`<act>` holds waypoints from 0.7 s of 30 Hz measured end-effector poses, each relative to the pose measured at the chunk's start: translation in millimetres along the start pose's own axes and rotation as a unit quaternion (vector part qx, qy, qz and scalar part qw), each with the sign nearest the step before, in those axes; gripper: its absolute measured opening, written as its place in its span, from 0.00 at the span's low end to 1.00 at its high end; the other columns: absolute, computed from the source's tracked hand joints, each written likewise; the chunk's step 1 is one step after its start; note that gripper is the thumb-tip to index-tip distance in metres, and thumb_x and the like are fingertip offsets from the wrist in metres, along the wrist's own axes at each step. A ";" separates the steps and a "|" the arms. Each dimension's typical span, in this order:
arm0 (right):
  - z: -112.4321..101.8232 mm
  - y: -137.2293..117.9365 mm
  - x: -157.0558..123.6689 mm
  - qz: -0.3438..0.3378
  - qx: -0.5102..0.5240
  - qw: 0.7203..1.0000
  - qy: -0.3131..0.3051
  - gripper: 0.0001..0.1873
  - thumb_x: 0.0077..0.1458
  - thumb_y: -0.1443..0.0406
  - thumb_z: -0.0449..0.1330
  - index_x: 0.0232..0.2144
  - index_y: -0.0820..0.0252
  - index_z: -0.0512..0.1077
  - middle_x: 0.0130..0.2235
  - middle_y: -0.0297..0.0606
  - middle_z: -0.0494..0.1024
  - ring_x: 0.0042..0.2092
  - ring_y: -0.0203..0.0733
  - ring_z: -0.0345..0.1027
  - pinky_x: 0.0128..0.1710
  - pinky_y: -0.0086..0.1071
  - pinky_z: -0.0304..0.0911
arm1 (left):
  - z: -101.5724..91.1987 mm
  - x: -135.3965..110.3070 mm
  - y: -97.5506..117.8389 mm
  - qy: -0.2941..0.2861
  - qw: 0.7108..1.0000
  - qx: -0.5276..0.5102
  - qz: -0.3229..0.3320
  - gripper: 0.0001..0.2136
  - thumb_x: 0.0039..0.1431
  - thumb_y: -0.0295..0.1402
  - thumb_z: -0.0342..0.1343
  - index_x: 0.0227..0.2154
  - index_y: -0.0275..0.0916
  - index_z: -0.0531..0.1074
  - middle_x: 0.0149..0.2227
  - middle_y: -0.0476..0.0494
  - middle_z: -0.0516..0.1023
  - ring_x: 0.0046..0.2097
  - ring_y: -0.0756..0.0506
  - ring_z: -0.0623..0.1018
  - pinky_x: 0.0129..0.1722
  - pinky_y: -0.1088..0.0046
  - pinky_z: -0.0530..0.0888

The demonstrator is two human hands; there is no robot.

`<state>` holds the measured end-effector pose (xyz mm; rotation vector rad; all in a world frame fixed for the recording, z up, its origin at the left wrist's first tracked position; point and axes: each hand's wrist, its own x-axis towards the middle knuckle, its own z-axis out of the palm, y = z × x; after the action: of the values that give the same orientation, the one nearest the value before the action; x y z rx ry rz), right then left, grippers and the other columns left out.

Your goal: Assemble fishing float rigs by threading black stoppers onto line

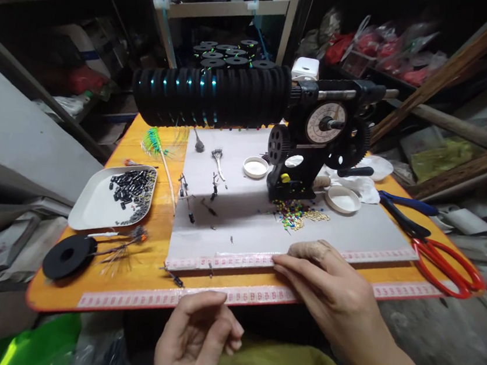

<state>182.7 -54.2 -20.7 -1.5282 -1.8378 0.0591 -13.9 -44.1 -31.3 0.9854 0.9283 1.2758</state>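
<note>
My right hand (333,283) rests at the front edge of the white board (239,217), its fingertips pressed together over the measuring tape (239,259) stuck there. Whatever lies between those fingertips is too small or hidden to make out. Lower down, in front of the table edge, my left hand (199,336) is closed with curled fingers; what it holds, if anything, does not show. A second tape strip (137,298) runs along the table's front edge. Small dark swivel-like pieces (177,280) lie between the tapes, left of my hands.
A black winding machine (298,165) carries a row of black spools (211,97). Colourful beads (292,214) lie at its base. A white tray (87,203) holds black pieces. A black spool (68,257) sits left; pliers (407,216) and red-handled scissors (449,267) lie right.
</note>
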 end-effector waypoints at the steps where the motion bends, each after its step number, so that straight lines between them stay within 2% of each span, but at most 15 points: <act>1: 0.3 0.7 -1.3 -0.002 0.001 1.000 0.005 0.10 0.63 0.75 0.59 0.44 0.63 0.76 0.38 0.41 0.74 0.40 0.40 0.69 0.40 0.31 0.67 | 0.5 -0.3 0.3 0.003 1.000 0.000 -0.001 0.07 0.61 0.35 0.65 0.41 0.45 0.78 0.25 0.53 0.79 0.25 0.55 0.76 0.26 0.86 0.73; 7: 3.0 3.8 -4.0 -0.013 0.001 1.000 0.013 0.12 0.61 0.76 0.61 0.46 0.63 0.76 0.39 0.43 0.75 0.41 0.42 0.69 0.41 0.34 0.67 | -0.7 1.2 0.7 -0.009 1.000 -0.008 0.000 0.09 0.62 0.35 0.64 0.45 0.47 0.76 0.26 0.54 0.79 0.25 0.56 0.76 0.27 0.87 0.73; 11: 6.8 -6.3 -6.2 -0.020 0.025 0.999 0.018 0.12 0.61 0.77 0.58 0.44 0.60 0.74 0.39 0.42 0.75 0.41 0.43 0.69 0.42 0.35 0.67 | -2.9 1.5 -3.8 -0.018 0.999 -0.011 -0.024 0.12 0.63 0.35 0.63 0.49 0.47 0.73 0.26 0.53 0.80 0.25 0.55 0.77 0.27 0.86 0.74; 13: 9.8 -17.5 -6.8 -0.010 0.069 0.997 0.020 0.11 0.62 0.76 0.56 0.43 0.59 0.71 0.38 0.40 0.75 0.40 0.40 0.71 0.40 0.31 0.69 | -3.7 1.4 -5.7 -0.028 0.998 -0.018 -0.045 0.15 0.62 0.36 0.64 0.50 0.46 0.72 0.26 0.52 0.80 0.25 0.55 0.77 0.27 0.86 0.74; 16: 15.8 -36.0 -5.4 0.020 0.190 0.982 0.008 0.13 0.62 0.77 0.57 0.43 0.56 0.70 0.36 0.35 0.76 0.38 0.35 0.74 0.38 0.25 0.71 | -3.5 0.3 -5.2 -0.036 0.996 -0.038 -0.068 0.16 0.60 0.36 0.65 0.50 0.47 0.72 0.26 0.53 0.80 0.26 0.55 0.78 0.28 0.86 0.74; 21: 26.5 -52.7 -2.2 0.129 0.316 0.940 0.004 0.11 0.60 0.73 0.61 0.40 0.50 0.72 0.36 0.29 0.79 0.37 0.32 0.77 0.37 0.20 0.73 | -1.9 -3.8 -0.2 -0.030 0.994 -0.072 -0.080 0.17 0.60 0.36 0.66 0.51 0.50 0.72 0.27 0.56 0.79 0.28 0.56 0.78 0.29 0.86 0.75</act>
<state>124.2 -60.9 -16.4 -1.2769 -1.4002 0.6969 -16.0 -47.8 -32.0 0.8146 0.8392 1.1552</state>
